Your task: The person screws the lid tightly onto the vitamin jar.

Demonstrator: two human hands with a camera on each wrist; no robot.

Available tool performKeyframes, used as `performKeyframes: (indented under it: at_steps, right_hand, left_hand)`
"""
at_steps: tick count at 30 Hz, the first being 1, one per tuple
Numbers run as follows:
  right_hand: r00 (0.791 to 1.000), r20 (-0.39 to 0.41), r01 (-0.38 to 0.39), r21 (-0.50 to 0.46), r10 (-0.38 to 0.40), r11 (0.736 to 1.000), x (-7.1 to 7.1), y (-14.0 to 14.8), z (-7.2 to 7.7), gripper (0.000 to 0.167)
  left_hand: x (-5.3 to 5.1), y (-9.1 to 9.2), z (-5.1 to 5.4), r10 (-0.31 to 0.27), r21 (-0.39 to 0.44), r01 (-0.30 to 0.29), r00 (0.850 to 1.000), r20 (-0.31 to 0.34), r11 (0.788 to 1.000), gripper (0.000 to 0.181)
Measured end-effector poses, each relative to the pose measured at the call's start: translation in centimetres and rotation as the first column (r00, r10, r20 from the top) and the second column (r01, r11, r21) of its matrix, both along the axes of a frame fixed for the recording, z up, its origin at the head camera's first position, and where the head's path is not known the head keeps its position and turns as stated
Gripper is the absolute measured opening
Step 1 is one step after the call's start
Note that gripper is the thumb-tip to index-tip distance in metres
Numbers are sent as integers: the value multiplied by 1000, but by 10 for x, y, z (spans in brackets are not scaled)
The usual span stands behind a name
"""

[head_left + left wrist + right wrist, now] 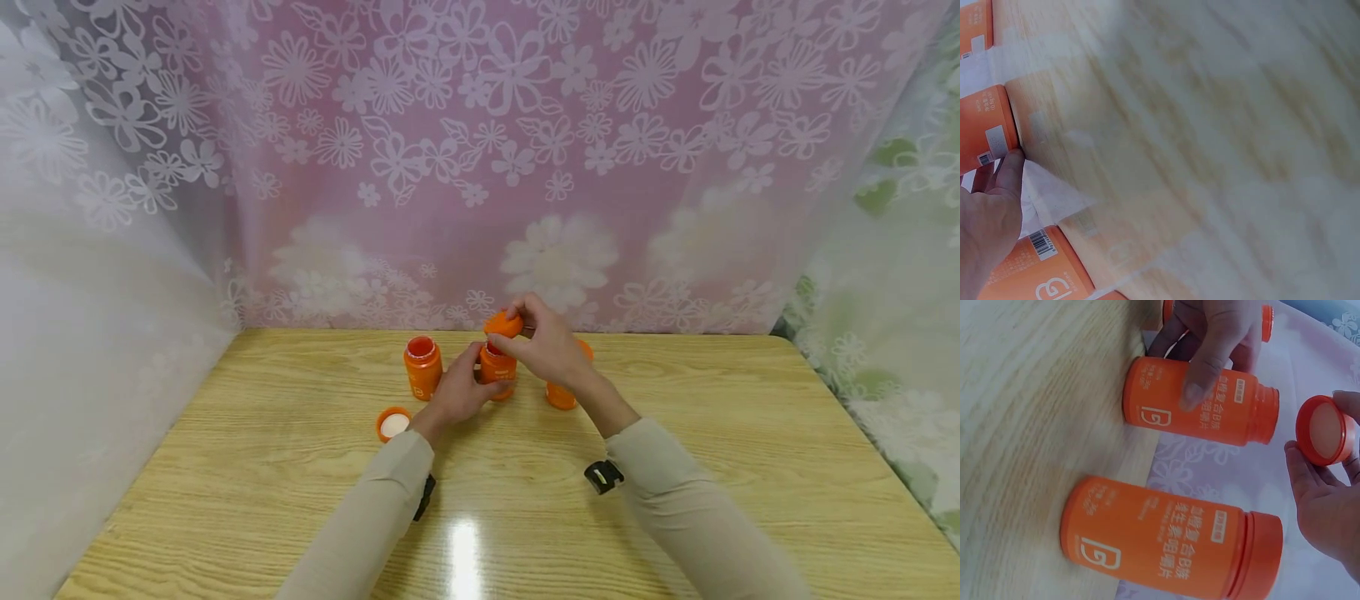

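My left hand [459, 393] grips an upright orange bottle [1191, 400] round its body, thumb across the printed front. The bottle stands uncapped on the table. Just above its mouth, my right hand [553, 350] holds an orange screw cap [1322, 431] between thumb and fingers. The cap is off the bottle, and its pale inner liner shows in the right wrist view. To the left stands another uncapped orange bottle [423, 372]. An orange cap [393, 424] lies on the table before it, white liner up. A capped orange bottle [1160, 537] stands to the right, partly behind my right hand.
The wood-grain table [712, 467] reaches back to a pink flowered curtain [525, 167] close behind the bottles. Pale flowered cloth [892, 250] hangs at the right side, and more hangs at the left. A black wrist device [603, 477] sits by the right sleeve.
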State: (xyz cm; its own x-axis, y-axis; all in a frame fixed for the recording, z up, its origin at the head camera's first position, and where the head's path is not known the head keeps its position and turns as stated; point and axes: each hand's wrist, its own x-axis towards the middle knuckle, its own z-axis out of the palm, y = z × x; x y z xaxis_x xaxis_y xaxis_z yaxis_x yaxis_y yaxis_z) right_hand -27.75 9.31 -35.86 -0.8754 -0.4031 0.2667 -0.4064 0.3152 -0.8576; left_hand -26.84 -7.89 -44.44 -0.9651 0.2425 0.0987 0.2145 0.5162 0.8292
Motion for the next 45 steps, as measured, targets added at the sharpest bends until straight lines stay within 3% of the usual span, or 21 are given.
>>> performKeyframes:
  at_steps: [6, 16, 36, 45]
  right_hand:
    - [999, -38, 4, -8, -4, 1000, -1, -4, -6, 32]
    - [992, -85, 95, 69, -89, 993, 1, -9, -17, 30]
    - [986, -67, 158, 106, -152, 982, 7, -15, -35, 29]
    - [980, -101, 186, 132, -173, 974, 10, -16, -40, 31]
  left_hand:
    - [-1, 2, -1, -1, -3, 1, 1000, 7, 1000, 61]
    - [-2, 2, -3, 6, -14, -6, 1000, 0, 1000, 62]
    - [0, 1, -4, 21, -14, -21, 1000, 2, 1000, 55]
    - [1, 0, -5, 33, -28, -33, 999, -2, 999, 54]
